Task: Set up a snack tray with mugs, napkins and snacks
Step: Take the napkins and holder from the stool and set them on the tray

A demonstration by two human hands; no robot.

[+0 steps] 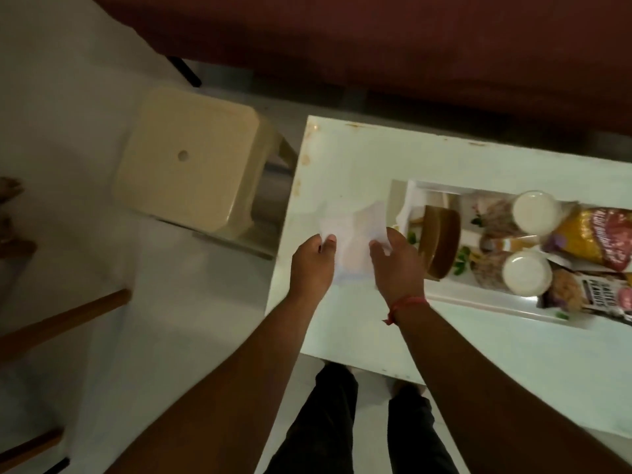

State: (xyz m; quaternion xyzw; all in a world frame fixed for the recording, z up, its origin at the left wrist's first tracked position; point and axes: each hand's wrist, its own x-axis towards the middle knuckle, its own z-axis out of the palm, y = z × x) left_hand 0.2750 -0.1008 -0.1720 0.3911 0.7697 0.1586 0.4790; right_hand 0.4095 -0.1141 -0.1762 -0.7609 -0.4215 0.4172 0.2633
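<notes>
Table (342, 172), white and low, with rust-coloured chips along its far edge, is seen from above; a dark red sofa (376, 46) fills the far side of the room and a pale floor is seen around it. A cream plastic stool (191, 155) stands just beside the table's left end, and wooden furniture legs are seen at the left margin.

The tray (485, 299), white and rectangular, is set on the right part of the table. It is already loaded: two jars with cream lids (533, 211) (526, 273), a yellow and red snack packet (595, 234), a peanut packet (596, 297), and one brown mug (441, 242) tilted against the tray's left end. A second mug cannot be made out. Snacks are judged largely done, mugs partly, napkins in hand.

A white paper napkin (354, 241) is held above the bare table just left of the tray. It is pinched at its left edge by the left hand (313, 265) and at its right edge by the right hand (398, 265), both with fingers closed narrowly on the paper. A red thread (407, 302) is worn at the right wrist. Folding and placing on the tray are judged to remain.
</notes>
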